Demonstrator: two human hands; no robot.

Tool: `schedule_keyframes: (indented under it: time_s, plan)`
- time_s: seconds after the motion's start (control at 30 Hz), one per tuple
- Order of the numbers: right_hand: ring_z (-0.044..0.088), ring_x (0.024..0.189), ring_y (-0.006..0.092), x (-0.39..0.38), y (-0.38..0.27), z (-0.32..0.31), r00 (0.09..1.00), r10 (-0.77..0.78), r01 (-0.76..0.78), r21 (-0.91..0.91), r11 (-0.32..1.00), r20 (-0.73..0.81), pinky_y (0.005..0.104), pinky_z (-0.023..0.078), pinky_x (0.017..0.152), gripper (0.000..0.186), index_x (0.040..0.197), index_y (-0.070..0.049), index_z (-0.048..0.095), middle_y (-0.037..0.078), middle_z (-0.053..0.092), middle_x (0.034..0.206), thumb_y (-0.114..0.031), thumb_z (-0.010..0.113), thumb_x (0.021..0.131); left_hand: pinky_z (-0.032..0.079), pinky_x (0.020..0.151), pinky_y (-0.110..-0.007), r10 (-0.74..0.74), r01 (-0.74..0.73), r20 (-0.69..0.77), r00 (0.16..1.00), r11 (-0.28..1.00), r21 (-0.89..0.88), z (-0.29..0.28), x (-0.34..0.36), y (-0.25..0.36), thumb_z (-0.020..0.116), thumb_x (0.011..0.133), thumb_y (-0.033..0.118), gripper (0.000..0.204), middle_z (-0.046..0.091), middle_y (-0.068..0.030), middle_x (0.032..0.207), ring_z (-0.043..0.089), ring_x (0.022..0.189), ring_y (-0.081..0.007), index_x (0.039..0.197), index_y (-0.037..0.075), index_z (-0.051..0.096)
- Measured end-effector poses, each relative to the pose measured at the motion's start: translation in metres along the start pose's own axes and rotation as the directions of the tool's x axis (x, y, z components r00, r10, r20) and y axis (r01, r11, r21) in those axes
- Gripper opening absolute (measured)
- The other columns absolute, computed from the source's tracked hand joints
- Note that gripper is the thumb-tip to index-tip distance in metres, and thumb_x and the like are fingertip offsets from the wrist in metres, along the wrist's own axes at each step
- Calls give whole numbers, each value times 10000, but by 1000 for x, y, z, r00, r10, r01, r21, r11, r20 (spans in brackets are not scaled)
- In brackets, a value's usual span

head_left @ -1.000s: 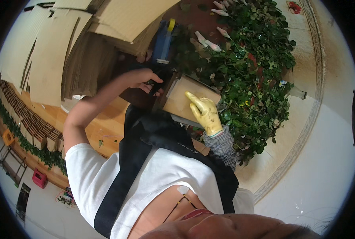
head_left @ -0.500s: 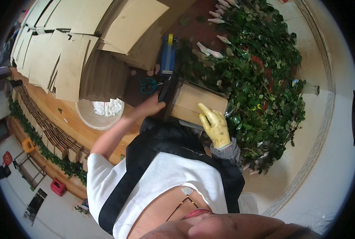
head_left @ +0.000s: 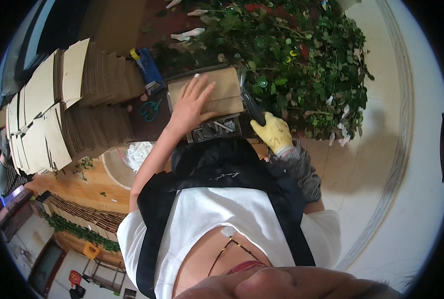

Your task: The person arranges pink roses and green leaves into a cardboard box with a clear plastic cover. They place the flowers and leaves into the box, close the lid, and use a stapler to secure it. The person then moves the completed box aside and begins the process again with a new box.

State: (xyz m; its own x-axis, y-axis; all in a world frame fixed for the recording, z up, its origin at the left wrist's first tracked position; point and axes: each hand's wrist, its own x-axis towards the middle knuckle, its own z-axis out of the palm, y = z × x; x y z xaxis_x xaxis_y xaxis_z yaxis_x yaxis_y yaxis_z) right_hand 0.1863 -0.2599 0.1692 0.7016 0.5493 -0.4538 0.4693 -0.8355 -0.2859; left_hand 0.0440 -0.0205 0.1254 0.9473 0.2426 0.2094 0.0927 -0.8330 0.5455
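Note:
My bare left hand (head_left: pixel 189 107) lies on a folded brown cardboard sheet (head_left: pixel 227 84), its fingers stretched out and spread. The sheet sits on top of a tray of small grey pieces (head_left: pixel 214 128), which shows along its near edge. In a yellow glove, my right hand (head_left: pixel 273 132) is closed around a long black hand tool (head_left: pixel 252 105). That tool's far end lies beside the sheet's right edge; its exact kind I cannot make out.
Leafy green stems (head_left: pixel 292 65) with pale wrapped heads cover the right side. To the left stand cardboard stacks (head_left: pixel 102 77), a blue tape dispenser (head_left: pixel 149 70), teal scissors (head_left: pixel 150 109) and a bowl (head_left: pixel 113 167) of white pieces.
The black tool has passed from my left hand to my right. My left hand has moved right onto the cardboard, and the view has shifted.

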Motion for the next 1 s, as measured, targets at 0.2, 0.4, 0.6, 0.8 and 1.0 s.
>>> schedule_keyframes:
  time_s: [0.2,0.4,0.6,0.8,1.0]
  plan:
    - [698,825,378,19,14,-12,971,-82,92,-39,995,223,464,551,759,476,982,11,627,230,694,819,-457,603,897,256,1179,-504,-41,41,48,998,999,-2,29,-11,-24,726,839,231,227,423,-124,1531,345,1432,-359,1059,221,780]
    - [675,769,256,90,37,14,763,-402,228,372,900,506,377,531,694,472,1041,20,642,120,719,854,-389,710,815,327,1120,-495,13,-15,26,1000,997,74,36,-10,-30,722,825,214,200,462,-111,1502,414,1377,-356,1009,239,796]
    - [634,791,138,85,41,19,650,-500,-136,735,665,573,298,511,709,257,1033,19,685,68,705,883,-200,645,904,290,1151,-500,17,-17,-14,1000,1000,-1,32,-14,-28,700,853,174,222,449,-103,1511,370,1408,-373,1040,257,789]
    - [615,649,150,60,32,49,868,-261,-135,707,694,423,305,527,608,255,1060,28,589,71,658,781,-184,651,932,278,1168,-492,-21,21,16,1000,1000,5,25,-20,-23,680,861,173,187,447,-84,1508,367,1415,-336,1024,199,770]
    - [608,758,125,65,91,29,758,-352,-106,635,765,550,270,495,692,328,1081,15,665,44,678,910,-293,602,986,499,941,-411,-441,374,-140,886,861,-344,-18,-37,42,600,960,191,192,577,-137,1329,580,1174,-330,1047,79,730]
